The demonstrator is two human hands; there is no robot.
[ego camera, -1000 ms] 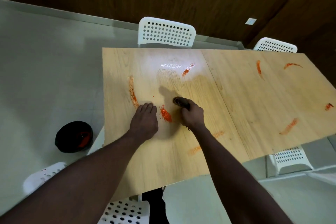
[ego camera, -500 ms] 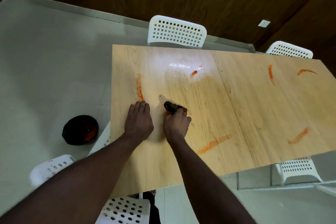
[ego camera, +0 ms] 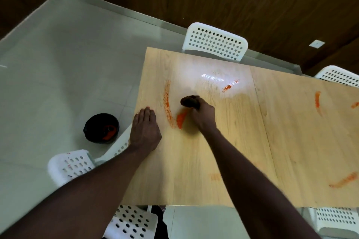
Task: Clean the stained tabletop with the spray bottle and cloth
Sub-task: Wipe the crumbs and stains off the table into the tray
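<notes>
A light wooden tabletop [ego camera: 223,161] carries orange-red stains. My right hand [ego camera: 203,115] grips a dark bunched cloth [ego camera: 189,101] and presses it on the wood beside a thick orange smear [ego camera: 181,119]. A long curved streak [ego camera: 167,103] runs just left of that smear. My left hand [ego camera: 145,130] lies flat on the table near its left edge, fingers straight. Other stains show at the far middle [ego camera: 230,85], at the right [ego camera: 317,100] and at the near right [ego camera: 343,180]. No spray bottle is in view.
White perforated chairs stand at the far side [ego camera: 215,41], far right [ego camera: 338,75], near left [ego camera: 71,165], below the near edge [ego camera: 132,221] and near right [ego camera: 336,217]. A black bowl [ego camera: 101,128] with orange residue sits on the grey floor left of the table.
The cloth in my right hand went left over the thick smear, then up and right, uncovering it. My left hand slid toward the table's left edge. The camera view swung left.
</notes>
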